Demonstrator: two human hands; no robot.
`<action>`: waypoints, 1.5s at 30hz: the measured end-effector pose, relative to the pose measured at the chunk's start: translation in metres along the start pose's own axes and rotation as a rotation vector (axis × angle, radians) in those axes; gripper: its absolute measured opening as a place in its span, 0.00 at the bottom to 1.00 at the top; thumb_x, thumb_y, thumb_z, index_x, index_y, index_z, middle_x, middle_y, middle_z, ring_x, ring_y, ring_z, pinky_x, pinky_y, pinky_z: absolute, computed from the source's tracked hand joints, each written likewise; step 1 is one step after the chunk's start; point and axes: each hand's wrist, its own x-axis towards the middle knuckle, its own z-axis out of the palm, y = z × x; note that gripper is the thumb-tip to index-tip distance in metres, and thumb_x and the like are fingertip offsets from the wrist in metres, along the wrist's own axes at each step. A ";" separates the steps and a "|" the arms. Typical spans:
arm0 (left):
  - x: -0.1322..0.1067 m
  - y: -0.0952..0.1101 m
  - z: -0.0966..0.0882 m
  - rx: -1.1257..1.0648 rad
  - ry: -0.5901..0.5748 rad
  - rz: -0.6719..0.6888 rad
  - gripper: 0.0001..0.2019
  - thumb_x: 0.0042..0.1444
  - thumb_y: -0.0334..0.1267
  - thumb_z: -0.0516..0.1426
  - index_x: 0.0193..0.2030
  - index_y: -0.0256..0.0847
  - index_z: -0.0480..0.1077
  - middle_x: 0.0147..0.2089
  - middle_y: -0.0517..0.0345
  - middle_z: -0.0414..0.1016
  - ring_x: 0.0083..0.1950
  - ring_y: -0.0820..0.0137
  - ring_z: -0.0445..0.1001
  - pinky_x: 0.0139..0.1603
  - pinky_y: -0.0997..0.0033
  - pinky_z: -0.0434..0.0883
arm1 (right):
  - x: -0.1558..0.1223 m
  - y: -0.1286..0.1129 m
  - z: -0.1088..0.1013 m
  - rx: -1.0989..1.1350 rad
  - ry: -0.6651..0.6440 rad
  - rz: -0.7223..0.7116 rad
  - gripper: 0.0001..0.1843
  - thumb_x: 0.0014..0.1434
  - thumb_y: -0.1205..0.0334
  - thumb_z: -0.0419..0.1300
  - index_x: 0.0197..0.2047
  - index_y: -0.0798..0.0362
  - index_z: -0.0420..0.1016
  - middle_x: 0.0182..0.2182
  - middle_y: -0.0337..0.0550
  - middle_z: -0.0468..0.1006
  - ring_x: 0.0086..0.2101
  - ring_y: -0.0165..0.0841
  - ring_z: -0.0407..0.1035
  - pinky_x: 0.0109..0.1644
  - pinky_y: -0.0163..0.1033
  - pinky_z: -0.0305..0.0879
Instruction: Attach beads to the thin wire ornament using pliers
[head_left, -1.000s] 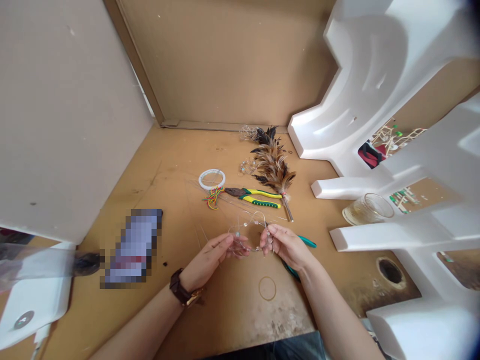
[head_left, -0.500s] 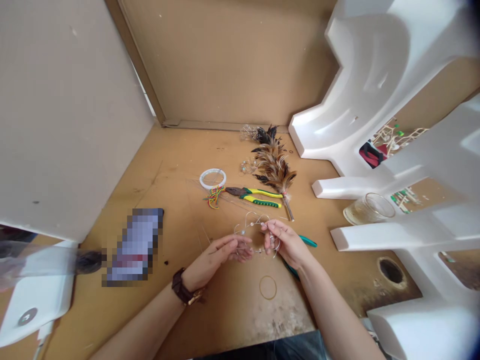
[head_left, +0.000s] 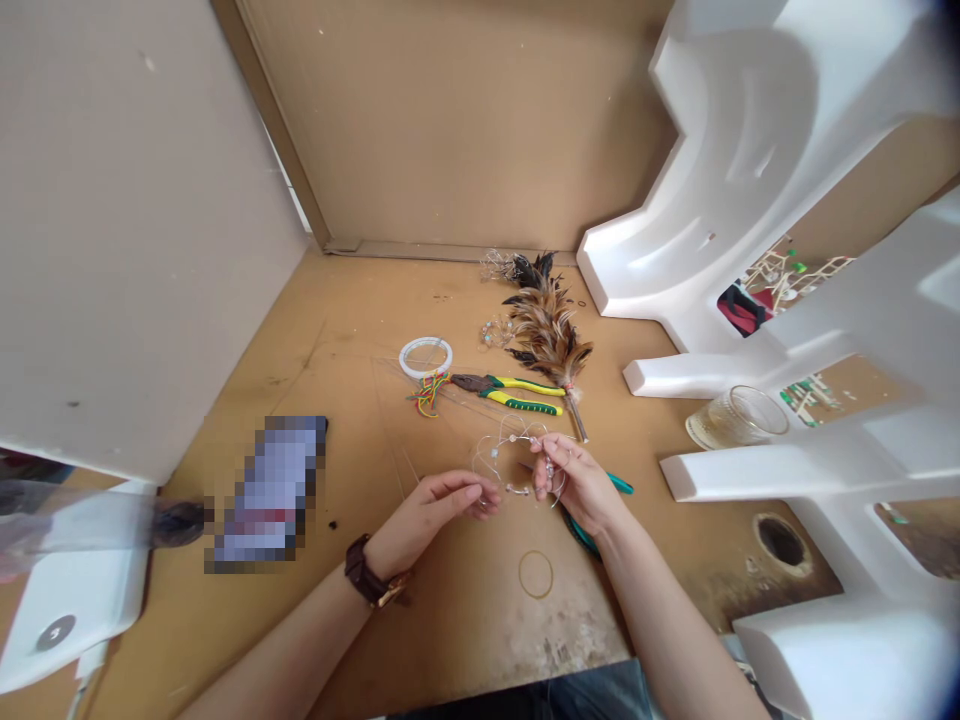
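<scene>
A thin silvery wire strung with small clear beads (head_left: 495, 453) hangs in loose loops above the brown tabletop. My right hand (head_left: 574, 480) pinches its right side between thumb and fingertips, with some loops running down over the fingers. My left hand (head_left: 454, 492) is at the left edge of the loops, its fingers loosely curved and nothing visible in them. Below the right wrist lies a teal-handled tool (head_left: 619, 483), mostly covered by that hand and forearm. Yellow-green pliers (head_left: 517, 392) rest just beyond the loops.
Behind the pliers lie a feather duster (head_left: 551, 325), a white ring (head_left: 405, 362), coloured threads (head_left: 427, 392) and another beaded wire bundle (head_left: 495, 332). A rubber band (head_left: 535, 575) is nearer me. Left is a blurred phone (head_left: 274, 490); right are white moulded foam (head_left: 697, 378) and a glass (head_left: 735, 418).
The left hand has come slightly away from the beaded wire, its fingers drawing together. The right hand keeps hold, and the loops have shifted and turned a little.
</scene>
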 end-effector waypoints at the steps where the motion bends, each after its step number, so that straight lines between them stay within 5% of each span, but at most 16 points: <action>1: 0.000 0.000 0.000 0.015 0.007 0.000 0.09 0.55 0.39 0.56 0.38 0.36 0.74 0.38 0.51 0.77 0.39 0.68 0.74 0.45 0.66 0.68 | 0.000 0.000 0.000 0.008 0.002 0.002 0.11 0.55 0.55 0.59 0.34 0.54 0.69 0.18 0.37 0.74 0.17 0.26 0.65 0.22 0.30 0.62; 16: -0.002 0.003 0.007 -0.268 -0.045 -0.095 0.05 0.53 0.34 0.58 0.33 0.34 0.72 0.32 0.54 0.76 0.32 0.74 0.74 0.38 0.73 0.69 | 0.001 0.003 0.001 -0.061 0.061 -0.006 0.13 0.54 0.53 0.59 0.35 0.54 0.68 0.19 0.37 0.74 0.18 0.27 0.67 0.23 0.31 0.63; 25: -0.002 0.004 0.007 -0.365 -0.064 -0.135 0.05 0.53 0.34 0.58 0.33 0.33 0.72 0.32 0.53 0.76 0.32 0.74 0.73 0.38 0.73 0.70 | -0.002 0.004 0.007 -0.259 0.084 -0.130 0.13 0.57 0.52 0.55 0.36 0.53 0.67 0.20 0.36 0.73 0.20 0.27 0.67 0.26 0.33 0.61; 45: 0.000 0.001 0.009 -0.267 -0.043 -0.135 0.07 0.52 0.36 0.59 0.33 0.34 0.72 0.33 0.53 0.76 0.33 0.73 0.73 0.39 0.70 0.69 | -0.003 0.002 0.011 -0.344 0.091 -0.134 0.14 0.56 0.50 0.56 0.35 0.53 0.68 0.21 0.37 0.73 0.20 0.28 0.66 0.27 0.34 0.61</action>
